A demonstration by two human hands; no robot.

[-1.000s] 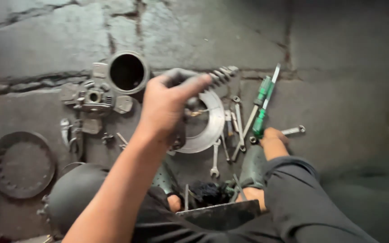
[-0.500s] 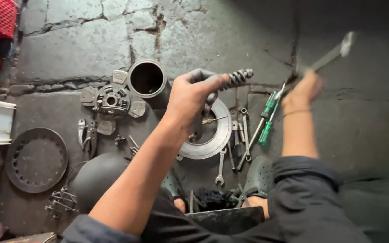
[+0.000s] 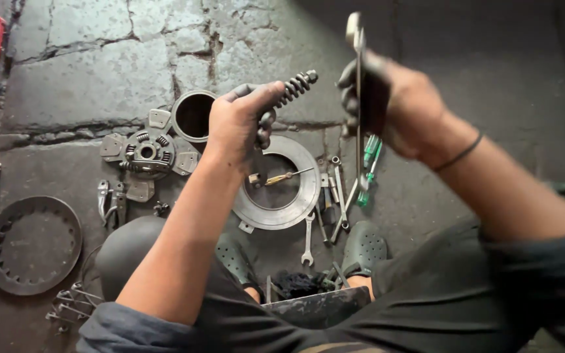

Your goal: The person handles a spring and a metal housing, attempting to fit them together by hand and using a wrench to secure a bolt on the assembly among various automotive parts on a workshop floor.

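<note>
Cracked stone floor point(image 3: 86, 78) strewn with parts — a metal ring plate point(image 3: 281, 184), wrenches point(image 3: 335, 196). Left hand point(image 3: 240, 121) grips a coiled spring part point(image 3: 295, 86); right hand point(image 3: 393, 108) clasps a flat wrench point(image 3: 358, 98), now raised closer than before.

Left arm: my forearm reaches up and forward, bare to the rolled sleeve.
Left hand point(image 3: 240, 124): my fist's closed tight, knuckles toward me, thumb across the top.
Right arm: bent in from the right, dark band on my wrist.
Right hand point(image 3: 393, 108): raised, fingers curled shut, a bit blurred.
</note>
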